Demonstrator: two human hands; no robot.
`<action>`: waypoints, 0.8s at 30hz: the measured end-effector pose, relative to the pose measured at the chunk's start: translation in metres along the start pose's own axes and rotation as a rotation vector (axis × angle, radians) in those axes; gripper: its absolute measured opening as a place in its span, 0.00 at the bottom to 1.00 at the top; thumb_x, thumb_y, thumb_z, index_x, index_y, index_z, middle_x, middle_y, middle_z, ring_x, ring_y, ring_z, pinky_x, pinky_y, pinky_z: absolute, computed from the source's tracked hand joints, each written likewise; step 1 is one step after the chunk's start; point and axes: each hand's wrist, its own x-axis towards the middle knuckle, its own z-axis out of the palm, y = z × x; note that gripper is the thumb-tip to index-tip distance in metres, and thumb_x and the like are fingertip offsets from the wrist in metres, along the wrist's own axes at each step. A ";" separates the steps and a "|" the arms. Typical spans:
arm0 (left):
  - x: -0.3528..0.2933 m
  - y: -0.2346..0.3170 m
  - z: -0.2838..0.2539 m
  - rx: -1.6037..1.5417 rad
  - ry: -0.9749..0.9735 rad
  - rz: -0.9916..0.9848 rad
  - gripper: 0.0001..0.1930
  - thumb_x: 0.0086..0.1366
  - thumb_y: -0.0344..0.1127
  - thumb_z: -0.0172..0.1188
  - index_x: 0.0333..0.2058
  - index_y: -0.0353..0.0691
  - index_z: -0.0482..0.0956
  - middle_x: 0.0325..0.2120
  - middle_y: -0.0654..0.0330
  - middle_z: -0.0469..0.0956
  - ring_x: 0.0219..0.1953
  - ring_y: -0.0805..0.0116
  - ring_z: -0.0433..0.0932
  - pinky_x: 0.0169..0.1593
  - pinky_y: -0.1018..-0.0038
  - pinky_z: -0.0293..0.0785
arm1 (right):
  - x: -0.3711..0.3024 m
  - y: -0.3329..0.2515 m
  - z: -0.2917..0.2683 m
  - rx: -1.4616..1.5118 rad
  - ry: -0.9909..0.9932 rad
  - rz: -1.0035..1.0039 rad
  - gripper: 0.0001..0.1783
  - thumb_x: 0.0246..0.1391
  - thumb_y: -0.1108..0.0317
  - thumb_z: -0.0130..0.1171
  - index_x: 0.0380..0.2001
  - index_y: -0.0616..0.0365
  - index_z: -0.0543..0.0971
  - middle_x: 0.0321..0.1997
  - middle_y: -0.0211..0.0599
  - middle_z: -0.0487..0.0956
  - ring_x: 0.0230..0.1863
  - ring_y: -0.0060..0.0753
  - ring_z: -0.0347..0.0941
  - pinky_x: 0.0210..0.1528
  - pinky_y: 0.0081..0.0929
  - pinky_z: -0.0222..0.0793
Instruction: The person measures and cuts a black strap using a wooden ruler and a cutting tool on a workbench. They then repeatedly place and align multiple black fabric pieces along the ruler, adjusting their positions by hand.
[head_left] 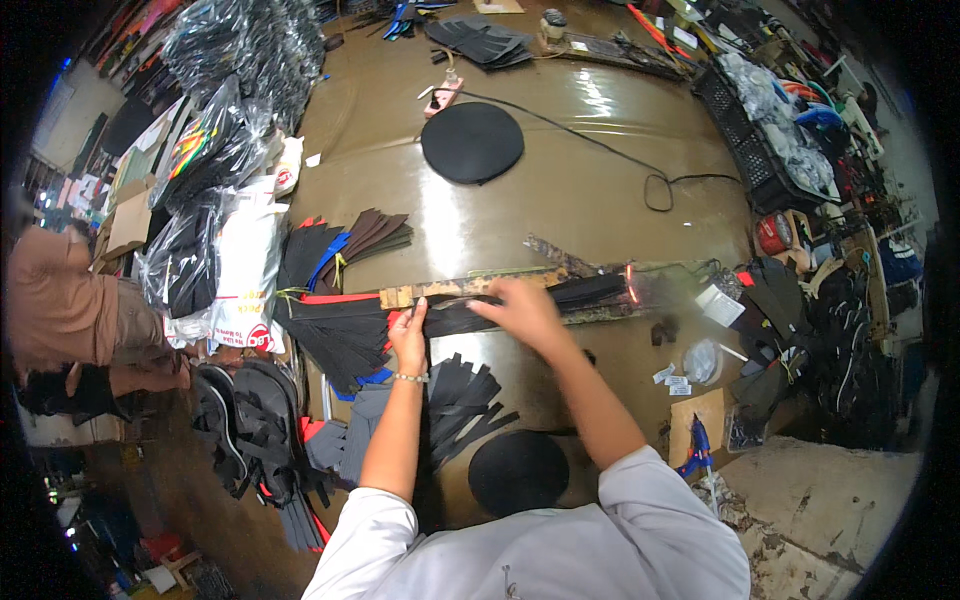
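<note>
In front of me a worn wooden board (pixel 400 297) lies across the table, with long black straps (pixel 580 297) bunched along it. My left hand (pixel 408 338), wearing a beaded bracelet, is closed in a pinch on a black strap (pixel 447 303). A little to the right, my right hand (pixel 525 316) bends over the same strap with thumb and fingers together; the strap's end is hidden. At the right end of the board glows a thin orange heating element (pixel 632 284). A fan of black straps (pixel 335 338) lies left of my left hand.
Black round pads lie on the table, one far (pixel 472 143) and one near me (pixel 518 472). A power strip (pixel 445 97) trails a black cable. Cut strips (pixel 465 400) are near my left forearm; a blue glue gun (pixel 699 445) is at right. Another person (pixel 70 290) is at left.
</note>
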 end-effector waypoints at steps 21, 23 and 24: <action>0.004 -0.001 -0.004 0.003 -0.031 -0.040 0.07 0.56 0.35 0.61 0.24 0.39 0.77 0.24 0.70 0.74 0.25 0.83 0.67 0.31 0.84 0.62 | -0.060 0.264 -0.089 0.378 0.307 0.248 0.14 0.47 0.61 0.60 0.25 0.64 0.76 0.24 0.32 0.76 0.27 0.22 0.68 0.32 0.21 0.63; 0.001 0.004 -0.003 0.077 -0.037 -0.018 0.07 0.56 0.35 0.61 0.25 0.38 0.77 0.23 0.71 0.72 0.25 0.84 0.65 0.31 0.85 0.60 | -0.058 0.243 -0.100 -0.014 0.299 0.266 0.14 0.45 0.61 0.60 0.24 0.63 0.76 0.25 0.45 0.77 0.28 0.39 0.73 0.32 0.30 0.65; 0.000 0.007 -0.002 0.094 -0.023 -0.043 0.08 0.56 0.36 0.61 0.24 0.37 0.77 0.22 0.72 0.71 0.26 0.84 0.64 0.30 0.85 0.59 | -0.057 0.228 -0.105 -0.191 0.275 0.358 0.13 0.45 0.62 0.59 0.25 0.63 0.76 0.28 0.51 0.76 0.31 0.49 0.73 0.34 0.34 0.66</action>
